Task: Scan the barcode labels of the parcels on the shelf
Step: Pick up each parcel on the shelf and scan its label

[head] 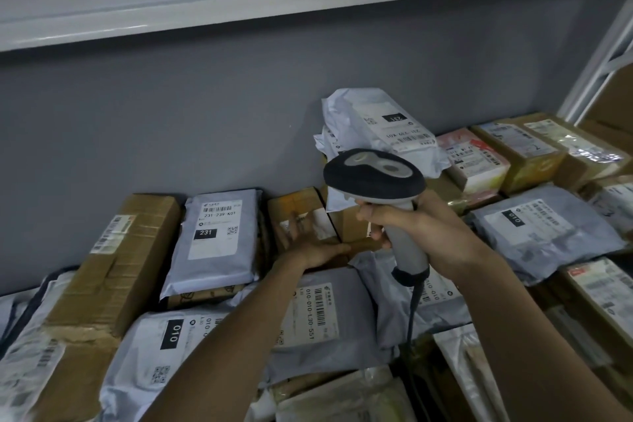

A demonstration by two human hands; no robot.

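My right hand (424, 229) grips the grey handle of a barcode scanner (375, 178), whose dark head points away toward the back of the shelf. My left hand (310, 245) lies with straight fingers on a small brown box (301, 212) at the back wall. Left of that box stands a grey mailer labelled 231 (214, 233). A white mailer with a 231 label (383, 127) sits higher, just beyond the scanner head. Below my arms lies a grey mailer with a 010 barcode label (318, 312).
Parcels crowd the shelf: a long brown carton (116, 264) at left, another 010 mailer (164, 346) in front, grey mailers (541, 233) and taped boxes (520, 151) at right. A grey wall stands behind and a white shelf beam (239, 0) runs overhead.
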